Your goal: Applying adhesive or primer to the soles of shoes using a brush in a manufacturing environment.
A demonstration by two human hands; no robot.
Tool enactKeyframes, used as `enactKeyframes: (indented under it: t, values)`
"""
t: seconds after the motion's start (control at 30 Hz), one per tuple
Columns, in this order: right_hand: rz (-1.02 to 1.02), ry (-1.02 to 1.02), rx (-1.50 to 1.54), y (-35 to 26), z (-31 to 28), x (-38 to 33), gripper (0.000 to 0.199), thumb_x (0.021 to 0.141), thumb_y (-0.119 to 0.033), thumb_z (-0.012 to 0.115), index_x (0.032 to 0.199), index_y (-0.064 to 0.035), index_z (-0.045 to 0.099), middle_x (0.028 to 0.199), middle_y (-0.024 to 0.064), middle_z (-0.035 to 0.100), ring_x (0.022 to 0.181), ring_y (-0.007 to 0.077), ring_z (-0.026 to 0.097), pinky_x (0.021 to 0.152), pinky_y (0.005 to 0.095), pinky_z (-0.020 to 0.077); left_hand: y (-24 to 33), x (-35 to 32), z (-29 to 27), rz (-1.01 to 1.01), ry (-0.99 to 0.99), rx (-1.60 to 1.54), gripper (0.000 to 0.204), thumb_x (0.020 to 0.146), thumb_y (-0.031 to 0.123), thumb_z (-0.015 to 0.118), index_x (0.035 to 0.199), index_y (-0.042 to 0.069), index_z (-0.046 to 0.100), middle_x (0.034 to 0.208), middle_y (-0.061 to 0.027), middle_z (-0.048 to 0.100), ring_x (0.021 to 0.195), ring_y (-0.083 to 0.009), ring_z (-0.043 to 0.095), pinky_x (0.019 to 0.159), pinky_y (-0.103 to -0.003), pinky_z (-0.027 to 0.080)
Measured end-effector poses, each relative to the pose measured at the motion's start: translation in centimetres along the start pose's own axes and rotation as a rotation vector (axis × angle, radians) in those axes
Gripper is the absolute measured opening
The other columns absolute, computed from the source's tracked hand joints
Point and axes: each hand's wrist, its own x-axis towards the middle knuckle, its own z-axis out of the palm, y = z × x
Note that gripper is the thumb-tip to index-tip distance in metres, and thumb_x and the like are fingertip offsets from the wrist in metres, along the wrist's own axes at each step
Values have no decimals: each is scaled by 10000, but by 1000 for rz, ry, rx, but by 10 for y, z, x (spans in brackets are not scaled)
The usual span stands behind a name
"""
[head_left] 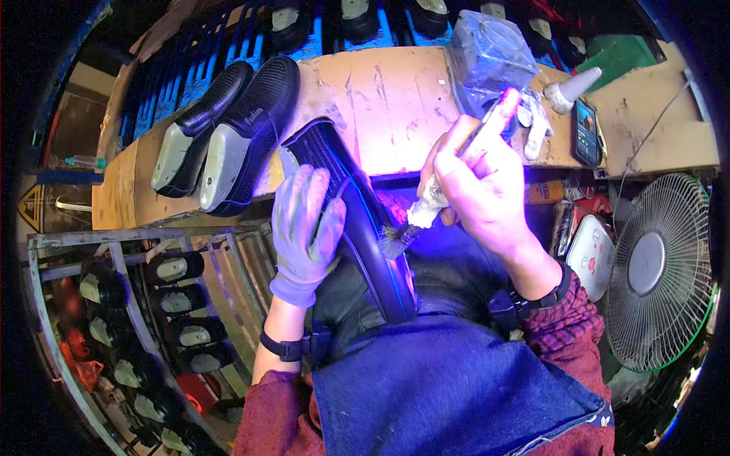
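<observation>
My left hand (306, 228), in a grey-purple glove, is closed over the upper of a black slip-on shoe (372, 254). The shoe is tilted, one end against the bench edge and the other towards my lap. In my bare right hand (487, 178) is a brush (396, 240) with a white-wrapped handle. Its dark bristles touch or nearly touch the shoe's side, close to the sole edge. Purple light falls on that side. Left of it, two black slip-on shoes (262, 106) with pale grey lasts in them lie on the bench.
On the cardboard-covered bench (334, 87) stand a plastic-wrapped container (493, 53), a pale cone (574, 87) and a phone (585, 131). A fan (646, 262) is close on my right. A metal rack (129, 266) with several shoes stands to the left; more shoes sit on blue slats (247, 38) behind.
</observation>
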Motion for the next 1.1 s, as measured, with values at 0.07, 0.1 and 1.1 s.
enactKeyframes:
  t: [0.07, 0.1, 1.1]
  values:
    - [-91, -46, 0, -10, -6, -8, 132, 847, -69, 586, 751, -46, 498, 684, 8, 519, 587, 61, 474, 533, 224, 382, -3, 4, -1, 3, -19, -13, 332, 773, 18, 618, 1091, 61, 533, 1177, -187, 552, 1090, -398, 525, 889, -521, 440]
    - [-94, -40, -2, -12, -9, -12, 132, 847, -69, 586, 751, -46, 498, 684, 8, 519, 587, 61, 474, 533, 224, 382, -3, 6, -1, 0, -38, -22, 330, 788, 17, 602, 1108, 55, 532, 1194, -187, 547, 1099, -385, 527, 907, -508, 433]
    - [-560, -43, 113, -41, -9, 49, 69, 881, -59, 573, 903, -32, 513, 770, 33, 576, 634, 80, 548, 575, 232, 448, 22, 43, -47, -782, -855, -876, 929, 535, 233, 848, 1316, 40, 383, 1181, -120, 551, 1122, -214, 524, 998, -332, 392]
